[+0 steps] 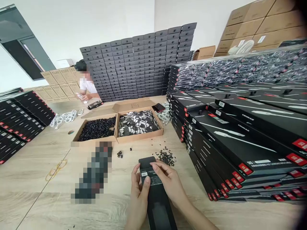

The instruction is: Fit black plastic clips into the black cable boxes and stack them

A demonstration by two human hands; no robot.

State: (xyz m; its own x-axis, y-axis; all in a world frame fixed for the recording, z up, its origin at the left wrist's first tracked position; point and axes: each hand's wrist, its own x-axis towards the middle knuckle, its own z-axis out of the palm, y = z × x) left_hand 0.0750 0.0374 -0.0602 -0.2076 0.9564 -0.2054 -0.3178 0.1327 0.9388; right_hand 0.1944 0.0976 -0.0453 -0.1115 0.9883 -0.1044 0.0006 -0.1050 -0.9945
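A long black cardboard box (157, 199) with a white label lies between my hands, its end flap raised at the far end. My left hand (140, 195) is closed round its left side, the thumb pressed on the printed face near the label. With thumb and fingers, my right hand (169, 179) pinches the right side of the box at the flap. Just beyond my right hand is a scatter of tiny black pieces (167, 156). A few small black caps (120, 154) sit on the table farther left.
An open carton (141, 138) holds black-and-white cards; an adjoining carton (78, 132) holds small black parts. Stacked black boxes (216, 153) rise at right, more boxes (21, 118) at left. Rubber bands (56, 169) and white cables (64, 118) lie on the table. A person (87, 84) sits across.
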